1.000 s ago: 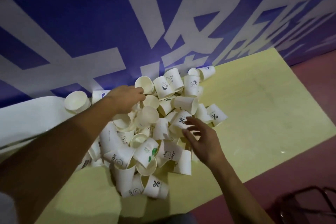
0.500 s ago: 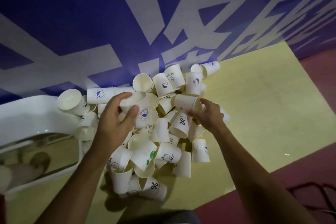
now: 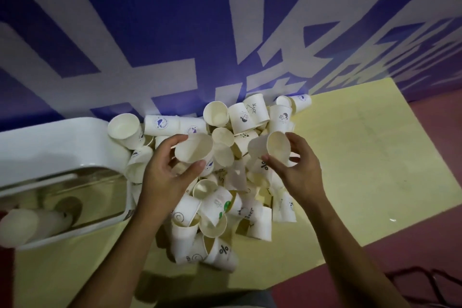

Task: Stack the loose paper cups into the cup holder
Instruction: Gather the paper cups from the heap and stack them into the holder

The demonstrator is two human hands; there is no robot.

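Note:
A heap of loose white paper cups [image 3: 220,205] lies on the yellow table [image 3: 362,170] against the wall. My left hand [image 3: 165,177] grips one paper cup [image 3: 193,151] above the heap, its mouth facing me. My right hand [image 3: 297,167] holds a second paper cup [image 3: 271,147] just to the right, also mouth towards me. The two cups are apart, about a hand's width. The white cup holder [image 3: 55,147] lies on its side at the left, with a short stack of cups [image 3: 32,222] showing through its clear window.
A blue wall with big white lettering [image 3: 225,32] rises right behind the table. The table's near edge [image 3: 350,257] drops to a dark red floor [image 3: 425,245]. A dark metal frame [image 3: 430,282] shows at the bottom right.
Both hands picked a cup from the heap and lifted them up, mouths turned to me. The view shifted left, showing more of the cup holder.

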